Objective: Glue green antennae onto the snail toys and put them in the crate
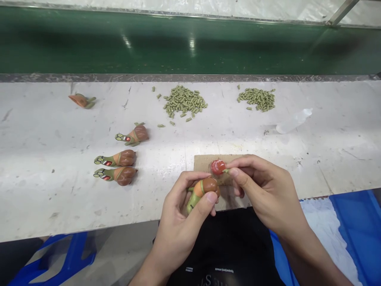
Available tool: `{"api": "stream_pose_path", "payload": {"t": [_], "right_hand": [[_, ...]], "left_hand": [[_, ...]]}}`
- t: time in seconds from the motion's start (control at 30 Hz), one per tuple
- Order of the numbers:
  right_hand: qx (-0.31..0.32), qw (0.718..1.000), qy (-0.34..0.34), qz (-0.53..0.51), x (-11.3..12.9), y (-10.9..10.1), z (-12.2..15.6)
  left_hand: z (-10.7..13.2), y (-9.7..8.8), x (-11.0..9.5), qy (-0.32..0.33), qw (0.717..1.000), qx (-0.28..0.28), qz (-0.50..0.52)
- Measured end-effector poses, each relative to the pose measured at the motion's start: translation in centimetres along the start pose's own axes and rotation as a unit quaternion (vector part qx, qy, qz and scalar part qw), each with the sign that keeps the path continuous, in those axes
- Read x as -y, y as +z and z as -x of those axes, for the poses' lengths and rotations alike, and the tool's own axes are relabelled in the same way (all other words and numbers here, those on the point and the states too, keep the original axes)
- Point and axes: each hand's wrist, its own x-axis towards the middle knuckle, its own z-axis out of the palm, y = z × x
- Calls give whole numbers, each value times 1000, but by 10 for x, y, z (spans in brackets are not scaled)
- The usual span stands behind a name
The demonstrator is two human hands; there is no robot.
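Note:
My left hand [186, 214] is closed around a toy figure [209, 184] with a brown rounded end, an orange middle and a green part. Between the thumb and fingertips of my right hand [262, 186] is a small green peg [226, 171]. The peg is right beside a small red cap-like dish [218, 167], glossy inside, which sits on a piece of cardboard [202, 161]. I cannot tell whether peg and dish touch. Similar toy figures with glasses and open mouths, such as this one [116, 174], lie on the table to the left.
Two piles of green pegs, a larger pile [184, 101] and a smaller pile [257, 99], lie toward the back. A clear plastic bottle [293, 121] lies at right. An orange and green piece [81, 100] is far left. A green conveyor belt [160, 43] runs behind the table [59, 210].

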Motion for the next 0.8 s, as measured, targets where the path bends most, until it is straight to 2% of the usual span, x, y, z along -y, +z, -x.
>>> {"api": "stream_pose_path", "payload": {"t": [0.07,0.2,0.4,0.8], "right_hand": [[-3,997,28,-74,1,2,4],[9,990,51,-132,0,5,7],[-1,986,53,-155,-2,10,10],[-4,983,50,-178,-7,15,12]], "left_hand": [[-1,1,0,9,1000,5,8],[-1,4,1,18,999,18,32],[-2,7,3,16,998,28,60],[-1,6,5,8,999,34,39]]}}
